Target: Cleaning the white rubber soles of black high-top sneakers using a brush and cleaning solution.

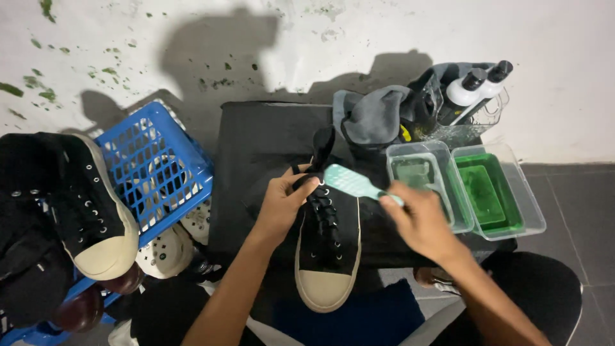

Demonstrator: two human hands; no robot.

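Observation:
A black high-top sneaker (328,250) with a cream toe cap lies on a black table (256,147), toe pointing toward me. My left hand (282,202) grips the sneaker's upper near the laces and tongue. My right hand (419,221) holds a mint-green brush (349,181) by its handle, the brush head hovering over the top of the laces, close to my left fingers. Whether the bristles touch the shoe is unclear.
Two clear tubs (442,154) (525,198) with green liquid stand right of the shoe. Behind them are a grey cloth (378,115) and two white bottles (477,86) in a clear holder. At left, a blue basket (154,163) and another black sneaker (90,205).

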